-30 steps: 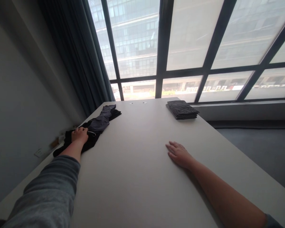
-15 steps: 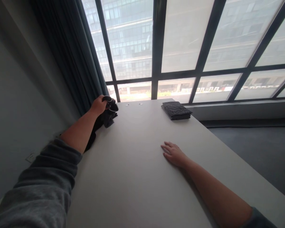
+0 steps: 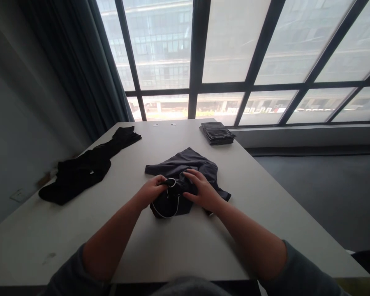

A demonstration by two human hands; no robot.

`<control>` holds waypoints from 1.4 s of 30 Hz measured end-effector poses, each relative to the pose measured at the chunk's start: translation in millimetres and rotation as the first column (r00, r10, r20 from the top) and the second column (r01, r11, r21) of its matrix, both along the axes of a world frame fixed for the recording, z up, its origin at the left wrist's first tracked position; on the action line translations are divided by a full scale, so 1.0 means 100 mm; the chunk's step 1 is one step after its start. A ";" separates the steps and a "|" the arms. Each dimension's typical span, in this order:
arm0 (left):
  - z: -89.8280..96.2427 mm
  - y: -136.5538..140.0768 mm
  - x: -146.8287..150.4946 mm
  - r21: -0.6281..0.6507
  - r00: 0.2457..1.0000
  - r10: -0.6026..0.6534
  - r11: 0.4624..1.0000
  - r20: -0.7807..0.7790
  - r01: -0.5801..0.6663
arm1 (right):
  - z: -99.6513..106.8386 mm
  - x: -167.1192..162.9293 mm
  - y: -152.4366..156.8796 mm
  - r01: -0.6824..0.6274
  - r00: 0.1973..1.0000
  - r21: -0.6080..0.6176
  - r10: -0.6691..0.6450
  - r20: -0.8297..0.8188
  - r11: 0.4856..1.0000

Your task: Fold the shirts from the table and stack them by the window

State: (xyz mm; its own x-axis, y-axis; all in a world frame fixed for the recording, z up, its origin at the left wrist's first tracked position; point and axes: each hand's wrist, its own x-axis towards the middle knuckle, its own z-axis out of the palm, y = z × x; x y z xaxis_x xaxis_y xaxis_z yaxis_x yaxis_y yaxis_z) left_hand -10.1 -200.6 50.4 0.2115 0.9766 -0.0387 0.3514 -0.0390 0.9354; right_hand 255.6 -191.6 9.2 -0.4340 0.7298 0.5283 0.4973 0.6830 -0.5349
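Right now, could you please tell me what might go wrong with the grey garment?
The white cord forms a loose loop beside the left hand, so it could snag a finger. The grey garment looks rumpled near the right hand, so creases might get pressed in.

Bright light is let in by the window (image 3: 228, 41), and the building (image 3: 166, 45) outside is washed pale. The wall (image 3: 6, 135) is dimly lit. Soft shadows are thrown on the worktop (image 3: 160, 250). Shapes are stretched near the edges.
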 end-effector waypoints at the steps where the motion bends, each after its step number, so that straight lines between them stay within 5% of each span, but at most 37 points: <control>1: -0.08 -0.04 0.02 -0.013 0.997 -0.004 1.000 0.075 0.005 | -0.01 -0.04 -0.02 -0.042 0.999 -0.027 0.043 0.024 0.999; 9: -0.17 -0.16 -0.02 0.034 0.925 -0.204 0.978 0.321 0.204 | 0.11 -0.25 -0.20 0.009 0.995 0.010 -0.008 -0.095 1.000; 12: -0.20 -0.16 -0.01 0.069 0.926 -0.186 0.983 0.328 0.173 | 0.24 -0.34 -0.35 0.072 0.980 -0.018 -0.075 -0.183 0.997; 18: -0.21 -0.29 0.06 0.240 0.982 0.126 0.958 0.142 -0.157 | 0.32 -0.45 -0.57 0.241 0.955 0.001 -0.237 -0.176 0.971; 25: -0.20 -0.31 0.07 0.389 0.994 0.019 0.921 -0.108 0.025 | 0.22 -0.36 -0.44 0.190 0.955 0.016 -0.181 -0.236 0.982; 29: -0.20 -0.22 0.02 0.393 0.905 0.118 0.918 -0.408 0.057 | 0.21 -0.28 -0.33 0.245 0.895 -0.095 -0.263 -0.362 0.965; 33: -0.14 -0.17 -0.08 0.426 0.779 0.317 0.902 -0.541 -0.071 | 0.15 -0.19 -0.18 0.282 0.750 -0.286 -0.396 -0.530 0.916; 37: -0.10 -0.15 -0.17 0.470 0.815 0.422 0.856 -0.397 -0.214 | 0.10 -0.18 -0.07 0.042 0.557 -0.459 -0.402 -0.727 0.888; 40: -0.14 -0.11 -0.17 0.261 0.944 0.320 0.921 -0.086 -0.288 | 0.10 -0.21 -0.05 -0.133 0.412 -0.484 -0.395 -0.821 0.865; 42: -0.18 -0.08 -0.14 0.041 0.942 0.257 0.961 0.217 -0.272 | 0.11 -0.20 -0.04 -0.233 0.329 -0.516 -0.432 -0.840 0.825</control>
State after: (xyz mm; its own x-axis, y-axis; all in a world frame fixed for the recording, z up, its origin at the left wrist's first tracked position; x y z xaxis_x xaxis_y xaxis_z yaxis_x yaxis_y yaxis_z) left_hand -24.5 -208.7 32.0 -0.0590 0.9971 0.0478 0.1566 -0.0381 0.9869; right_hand 235.2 -195.8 20.4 0.1707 0.9822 0.0782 -0.4852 0.1529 -0.8609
